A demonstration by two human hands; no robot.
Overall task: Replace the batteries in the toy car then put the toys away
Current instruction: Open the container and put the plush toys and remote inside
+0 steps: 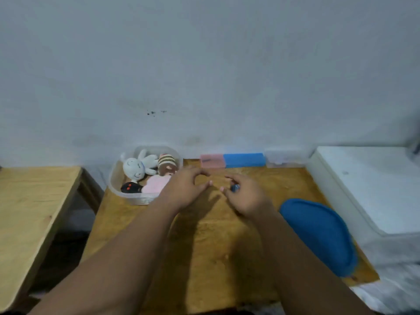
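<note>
Right hand (244, 197) closes its grip on a small dark blue object (235, 187). The object sits between the curled fingers and the thumb on the far side of the palm, and only a small part of it shows. It is too blurred to tell whether it is the toy car or a part of it. The right thumb tip points left, toward the other hand.

Left hand (185, 189) hovers just beside it, a narrow gap between the two thumb tips. Its grip is spread in a loose curve, forefinger arched above thumb, and holds nothing. Both hands hang over the far middle of the wooden table (211, 246), with their shadow falling on the boards below.

A clear plastic tub (136, 200) stands on the table's far left corner, just left of the left hand, whose wrist overlaps its near right edge. Soft toys lie inside it:
- a white doll (135, 168) at the back
- a brown striped toy (167, 163) to its right
- a pink toy (155, 184) in front
- a black toy with red spots (130, 188) at the near left

Against the wall, beyond the hands, a pink box (212, 160), a blue box (244, 159) and a clear box (284, 159) stand in a row, touching end to end. A blue cushion (318, 235) lies on the table's right side, near the right forearm. A white box (368, 185) stands to the right of the table, and a second wooden table (29, 212) stands apart on the left.
</note>
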